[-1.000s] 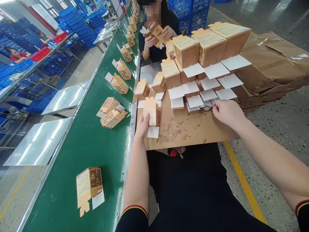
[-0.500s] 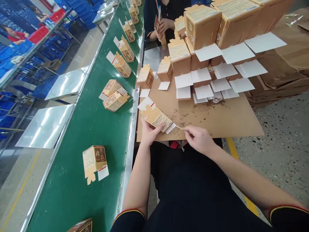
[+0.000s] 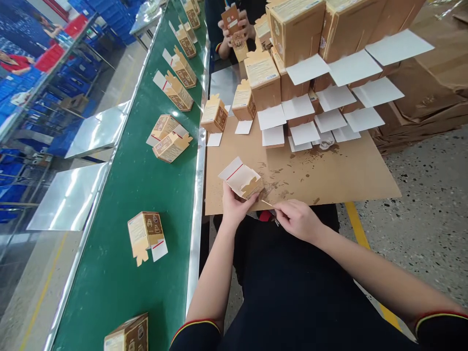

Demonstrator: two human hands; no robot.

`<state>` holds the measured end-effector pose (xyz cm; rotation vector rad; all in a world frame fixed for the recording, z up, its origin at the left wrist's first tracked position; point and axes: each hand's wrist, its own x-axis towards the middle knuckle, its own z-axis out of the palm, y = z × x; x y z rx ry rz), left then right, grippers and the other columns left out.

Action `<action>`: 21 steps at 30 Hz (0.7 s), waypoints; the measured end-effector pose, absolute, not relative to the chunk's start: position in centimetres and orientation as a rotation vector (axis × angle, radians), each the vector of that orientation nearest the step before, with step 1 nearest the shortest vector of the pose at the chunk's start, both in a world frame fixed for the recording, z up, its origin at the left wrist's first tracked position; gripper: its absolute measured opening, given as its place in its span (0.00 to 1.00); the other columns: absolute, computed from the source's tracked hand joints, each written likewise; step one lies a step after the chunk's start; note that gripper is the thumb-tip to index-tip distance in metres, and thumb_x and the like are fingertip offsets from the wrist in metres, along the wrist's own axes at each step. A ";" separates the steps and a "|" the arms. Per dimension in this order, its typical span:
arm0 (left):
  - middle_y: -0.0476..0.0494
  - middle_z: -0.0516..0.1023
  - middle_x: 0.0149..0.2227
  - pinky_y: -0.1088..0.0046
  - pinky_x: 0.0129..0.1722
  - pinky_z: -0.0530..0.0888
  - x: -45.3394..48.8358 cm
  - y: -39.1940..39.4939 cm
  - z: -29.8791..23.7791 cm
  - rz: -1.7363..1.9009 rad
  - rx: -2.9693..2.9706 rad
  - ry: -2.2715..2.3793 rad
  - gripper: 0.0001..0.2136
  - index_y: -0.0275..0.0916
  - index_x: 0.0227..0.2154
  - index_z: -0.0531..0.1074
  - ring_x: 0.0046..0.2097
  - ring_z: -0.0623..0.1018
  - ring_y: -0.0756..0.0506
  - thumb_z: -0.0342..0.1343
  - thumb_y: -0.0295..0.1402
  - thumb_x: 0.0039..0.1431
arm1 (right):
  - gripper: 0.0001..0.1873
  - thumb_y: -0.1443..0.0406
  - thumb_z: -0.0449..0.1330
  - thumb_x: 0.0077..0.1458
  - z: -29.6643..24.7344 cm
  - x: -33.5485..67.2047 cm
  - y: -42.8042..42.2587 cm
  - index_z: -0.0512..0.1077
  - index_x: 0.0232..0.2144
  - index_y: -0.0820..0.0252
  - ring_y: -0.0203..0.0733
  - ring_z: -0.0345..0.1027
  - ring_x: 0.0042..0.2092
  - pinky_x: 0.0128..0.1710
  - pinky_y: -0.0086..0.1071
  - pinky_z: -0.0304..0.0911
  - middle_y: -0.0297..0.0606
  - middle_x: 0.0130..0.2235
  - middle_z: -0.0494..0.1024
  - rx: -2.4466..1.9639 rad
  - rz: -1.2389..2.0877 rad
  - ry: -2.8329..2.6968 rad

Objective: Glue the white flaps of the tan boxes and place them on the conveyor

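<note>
A small brown and cream carton (image 3: pixel 239 178) is gripped by my left hand (image 3: pixel 234 207), fingers and thumb closed round its lower side. Its open end tilts up, showing a white inside, a white flap with a red line and a notched cream flap. My right hand (image 3: pixel 298 219) pinches a thin, light-coloured stick (image 3: pixel 267 203) just right of the carton. The stick's tip points at the carton's lower right edge; whether they touch I cannot tell. Both hands are over the near edge of a stained cardboard sheet (image 3: pixel 351 178).
On the left runs a green conveyor belt (image 3: pixel 106 278) with several cartons (image 3: pixel 148 231), bordered by a metal rail (image 3: pixel 197 209). Stacked cartons (image 3: pixel 298 31) with white flaps stand at the sheet's back. Across from me, a co-worker's hands (image 3: pixel 248 30) hold a brown carton (image 3: pixel 231 22).
My left hand has turned the carton from its printed side to its open white end. My right hand keeps the stick close to it. The co-worker's carton has turned towards me.
</note>
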<state>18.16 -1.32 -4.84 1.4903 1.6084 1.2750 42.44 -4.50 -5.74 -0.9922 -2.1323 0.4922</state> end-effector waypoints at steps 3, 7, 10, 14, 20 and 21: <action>0.35 0.81 0.58 0.52 0.64 0.81 18.5 -1.5 -5.6 1.283 1.540 1.677 0.37 0.45 0.63 0.68 0.64 0.83 0.32 0.79 0.44 0.55 | 0.14 0.71 0.56 0.72 -4.7 44.5 -5.4 0.80 0.37 0.55 0.40 0.72 0.30 0.35 0.35 0.70 0.36 0.30 0.81 -1.035 0.596 -2.053; 0.34 0.81 0.59 0.52 0.64 0.82 18.8 -1.3 -5.5 1.205 1.587 1.633 0.36 0.45 0.63 0.69 0.64 0.83 0.32 0.78 0.44 0.56 | 0.14 0.70 0.57 0.72 -3.3 45.5 -5.9 0.79 0.34 0.54 0.36 0.63 0.24 0.30 0.32 0.64 0.30 0.25 0.74 -1.065 0.729 -1.984; 0.32 0.82 0.59 0.50 0.63 0.83 17.3 -1.1 -4.6 1.240 1.535 1.645 0.37 0.44 0.62 0.69 0.62 0.84 0.31 0.80 0.45 0.53 | 0.14 0.69 0.58 0.72 -2.8 45.3 -6.0 0.80 0.35 0.53 0.34 0.61 0.23 0.27 0.31 0.62 0.29 0.25 0.74 -1.041 0.825 -1.910; 0.32 0.80 0.61 0.47 0.67 0.80 10.1 -0.3 -2.6 1.634 1.270 1.813 0.41 0.45 0.63 0.63 0.65 0.83 0.31 0.80 0.46 0.53 | 0.11 0.66 0.61 0.71 -2.9 45.7 -6.0 0.83 0.37 0.53 0.34 0.61 0.22 0.24 0.30 0.60 0.28 0.23 0.71 -1.099 0.843 -1.782; 0.30 0.77 0.64 0.46 0.70 0.78 0.0 1.2 -1.2 1.499 0.925 2.301 0.39 0.45 0.62 0.58 0.68 0.81 0.34 0.77 0.38 0.54 | 0.10 0.63 0.63 0.71 -2.8 45.9 -5.3 0.84 0.37 0.53 0.34 0.62 0.22 0.24 0.29 0.62 0.28 0.23 0.71 -1.132 0.852 -1.746; 0.26 0.74 0.67 0.45 0.72 0.75 -0.3 1.1 -1.4 1.399 0.936 2.346 0.41 0.43 0.64 0.56 0.71 0.78 0.33 0.77 0.38 0.54 | 0.11 0.62 0.63 0.71 -2.8 46.0 -5.2 0.84 0.36 0.53 0.34 0.62 0.22 0.24 0.29 0.62 0.28 0.23 0.71 -1.135 0.847 -1.739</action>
